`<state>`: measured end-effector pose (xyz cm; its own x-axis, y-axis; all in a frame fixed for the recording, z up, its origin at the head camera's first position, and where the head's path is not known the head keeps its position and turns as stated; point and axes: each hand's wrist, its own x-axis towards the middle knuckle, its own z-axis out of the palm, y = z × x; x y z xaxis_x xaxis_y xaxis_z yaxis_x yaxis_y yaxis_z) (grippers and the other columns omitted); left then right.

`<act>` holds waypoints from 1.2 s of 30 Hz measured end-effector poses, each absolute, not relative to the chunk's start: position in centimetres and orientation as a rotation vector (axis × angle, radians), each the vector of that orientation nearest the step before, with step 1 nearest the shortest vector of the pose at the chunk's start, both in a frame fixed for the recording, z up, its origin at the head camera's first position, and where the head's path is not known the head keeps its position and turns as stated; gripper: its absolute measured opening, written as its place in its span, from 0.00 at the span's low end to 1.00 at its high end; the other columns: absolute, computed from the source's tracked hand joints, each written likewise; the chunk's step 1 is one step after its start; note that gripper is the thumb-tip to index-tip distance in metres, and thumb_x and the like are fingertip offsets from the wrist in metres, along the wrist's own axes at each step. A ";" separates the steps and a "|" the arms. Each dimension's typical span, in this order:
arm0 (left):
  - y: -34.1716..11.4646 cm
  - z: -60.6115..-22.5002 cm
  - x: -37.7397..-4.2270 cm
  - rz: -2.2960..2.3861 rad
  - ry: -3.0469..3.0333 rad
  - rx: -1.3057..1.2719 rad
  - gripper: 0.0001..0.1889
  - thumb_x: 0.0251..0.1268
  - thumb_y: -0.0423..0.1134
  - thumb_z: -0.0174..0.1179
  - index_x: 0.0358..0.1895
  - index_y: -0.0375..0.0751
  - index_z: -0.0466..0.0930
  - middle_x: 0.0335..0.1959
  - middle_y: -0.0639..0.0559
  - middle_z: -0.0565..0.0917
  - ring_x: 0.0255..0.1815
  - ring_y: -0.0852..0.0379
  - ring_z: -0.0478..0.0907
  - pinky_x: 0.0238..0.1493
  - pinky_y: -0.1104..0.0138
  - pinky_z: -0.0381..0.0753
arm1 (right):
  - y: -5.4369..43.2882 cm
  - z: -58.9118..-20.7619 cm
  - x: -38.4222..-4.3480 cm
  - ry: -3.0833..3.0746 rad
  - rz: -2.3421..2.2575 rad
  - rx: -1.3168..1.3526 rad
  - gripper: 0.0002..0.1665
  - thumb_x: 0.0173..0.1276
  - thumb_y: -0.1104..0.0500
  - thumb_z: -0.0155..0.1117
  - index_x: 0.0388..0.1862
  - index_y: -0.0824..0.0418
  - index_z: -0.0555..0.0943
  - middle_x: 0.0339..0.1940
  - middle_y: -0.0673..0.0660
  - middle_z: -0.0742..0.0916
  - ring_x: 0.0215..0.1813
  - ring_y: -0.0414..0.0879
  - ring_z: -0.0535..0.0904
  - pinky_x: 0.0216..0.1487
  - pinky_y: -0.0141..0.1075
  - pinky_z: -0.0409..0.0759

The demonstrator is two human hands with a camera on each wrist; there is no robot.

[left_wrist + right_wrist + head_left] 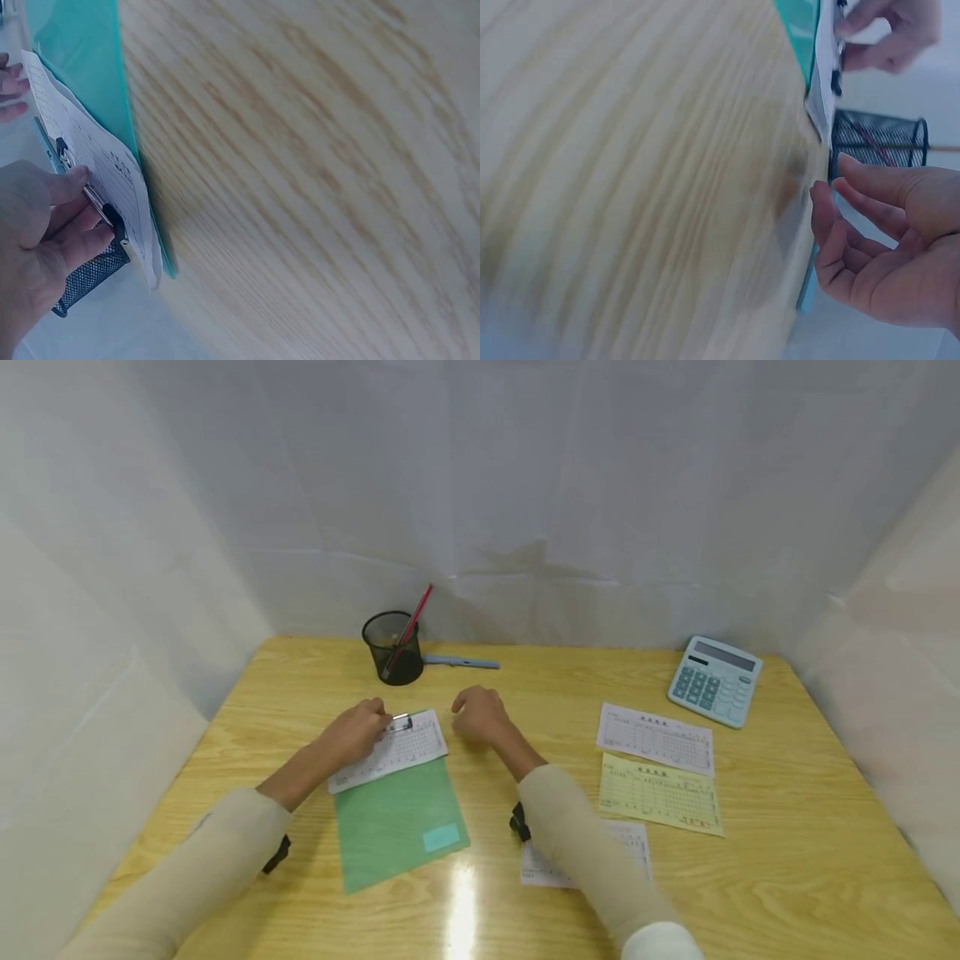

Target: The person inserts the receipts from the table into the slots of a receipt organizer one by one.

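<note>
A translucent green clipboard (393, 818) with a light-blue label lies in front of me, left of centre. A white printed form (417, 743) lies across its top under the metal clip (400, 723). My left hand (356, 732) pinches the clip's wire lever between thumb and fingers, as the left wrist view shows. The form's edge bows up a little from the green clipboard there. To the right of the clipboard's top, my right hand (480, 717) hovers close over the table, fingers loosely bent and nothing between them.
A black mesh pen cup (401, 664) with a red pencil stands at the back, beside a flat blue stick-like item (461, 662). On the right lie a white form (656, 739), a yellow form (660, 793) and another white form (630, 843), partly under my sleeve. Behind is a blue calculator (716, 681).
</note>
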<state>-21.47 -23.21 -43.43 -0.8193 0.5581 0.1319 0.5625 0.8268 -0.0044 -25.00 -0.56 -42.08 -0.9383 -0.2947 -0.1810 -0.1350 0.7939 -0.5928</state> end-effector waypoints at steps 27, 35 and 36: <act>-23.1 -42.8 -21.4 -0.139 -2.995 -0.856 0.12 0.61 0.30 0.61 0.47 0.30 0.83 0.40 0.39 0.79 0.43 0.44 0.79 0.44 0.58 0.84 | 24.4 -40.5 -22.0 2.827 -0.863 -0.187 0.27 0.67 0.51 0.61 0.60 0.66 0.75 0.57 0.72 0.78 0.57 0.65 0.75 0.49 0.52 0.80; -23.3 -42.8 -21.3 -0.124 -2.983 -0.848 0.12 0.61 0.31 0.62 0.46 0.30 0.83 0.39 0.39 0.79 0.41 0.45 0.79 0.43 0.59 0.84 | 29.0 -41.2 -21.3 2.848 -0.700 0.026 0.28 0.64 0.49 0.63 0.54 0.69 0.77 0.58 0.77 0.74 0.58 0.69 0.70 0.51 0.57 0.74; -23.3 -42.7 -21.3 -0.122 -2.981 -0.847 0.12 0.60 0.31 0.62 0.46 0.29 0.83 0.38 0.40 0.80 0.41 0.45 0.79 0.43 0.59 0.84 | 29.4 -41.3 -21.2 2.842 -0.687 0.054 0.28 0.64 0.49 0.63 0.53 0.69 0.77 0.58 0.77 0.74 0.57 0.69 0.70 0.51 0.56 0.74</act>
<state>-21.31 -23.35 -42.73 -0.8500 0.5233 0.0599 0.5265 0.8477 0.0647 -21.19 29.41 -41.28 -0.9759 -0.0152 -0.2175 0.0859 0.8902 -0.4474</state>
